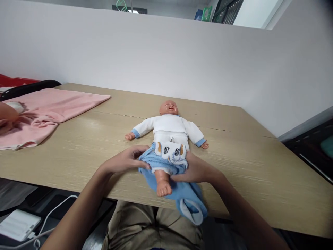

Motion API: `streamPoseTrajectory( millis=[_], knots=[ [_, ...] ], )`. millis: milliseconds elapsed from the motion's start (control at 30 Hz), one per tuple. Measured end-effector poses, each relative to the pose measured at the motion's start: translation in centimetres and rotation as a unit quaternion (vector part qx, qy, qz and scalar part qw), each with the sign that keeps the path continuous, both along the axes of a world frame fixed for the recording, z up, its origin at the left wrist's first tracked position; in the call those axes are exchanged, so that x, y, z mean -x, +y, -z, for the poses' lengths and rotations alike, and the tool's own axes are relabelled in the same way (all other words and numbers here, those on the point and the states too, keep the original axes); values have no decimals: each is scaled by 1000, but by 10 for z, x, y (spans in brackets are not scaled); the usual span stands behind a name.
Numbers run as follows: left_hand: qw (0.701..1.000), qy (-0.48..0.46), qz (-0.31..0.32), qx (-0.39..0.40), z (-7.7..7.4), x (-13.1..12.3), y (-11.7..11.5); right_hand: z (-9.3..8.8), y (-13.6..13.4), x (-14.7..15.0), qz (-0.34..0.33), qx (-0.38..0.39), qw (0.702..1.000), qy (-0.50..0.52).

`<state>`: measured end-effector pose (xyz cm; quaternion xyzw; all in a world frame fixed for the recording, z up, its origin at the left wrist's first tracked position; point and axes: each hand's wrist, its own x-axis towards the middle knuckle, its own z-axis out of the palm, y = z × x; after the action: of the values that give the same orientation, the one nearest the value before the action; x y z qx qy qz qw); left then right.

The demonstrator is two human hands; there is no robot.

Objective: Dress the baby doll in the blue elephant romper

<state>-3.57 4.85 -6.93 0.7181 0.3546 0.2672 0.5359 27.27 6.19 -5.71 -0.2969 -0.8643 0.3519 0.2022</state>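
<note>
A baby doll [170, 126] in a white top lies on its back on the wooden table [249, 163], head away from me. Light blue trousers [182, 194] with an animal face on the front sit around its hips, one bare foot sticking out and the other leg of the cloth hanging over the table edge. My left hand [127, 160] pinches the waistband at the doll's right hip. My right hand [196, 170] grips the cloth at the other hip.
A pink towel [49, 109] lies spread at the table's far left, with another person's hand [7, 116] resting on it. A white partition wall stands behind the table. Under the table at left lie a white box [18, 224] and cable.
</note>
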Motion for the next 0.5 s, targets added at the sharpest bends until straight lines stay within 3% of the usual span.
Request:
streamPoseTrajectory(
  millis=[133,300,400,500],
  knots=[
    [998,1,-52,-36,7,10,-3,-10,-12,-16,18,25,1000,1],
    [996,5,-75,-39,8,7,-3,9,-24,-36,83,172,969,159],
    [986,46,-122,-104,-4,-5,-5,20,-33,-31,68,232,946,215],
    [964,73,-156,-202,-27,-25,-10,22,-40,-18,72,234,935,256]
  ],
)
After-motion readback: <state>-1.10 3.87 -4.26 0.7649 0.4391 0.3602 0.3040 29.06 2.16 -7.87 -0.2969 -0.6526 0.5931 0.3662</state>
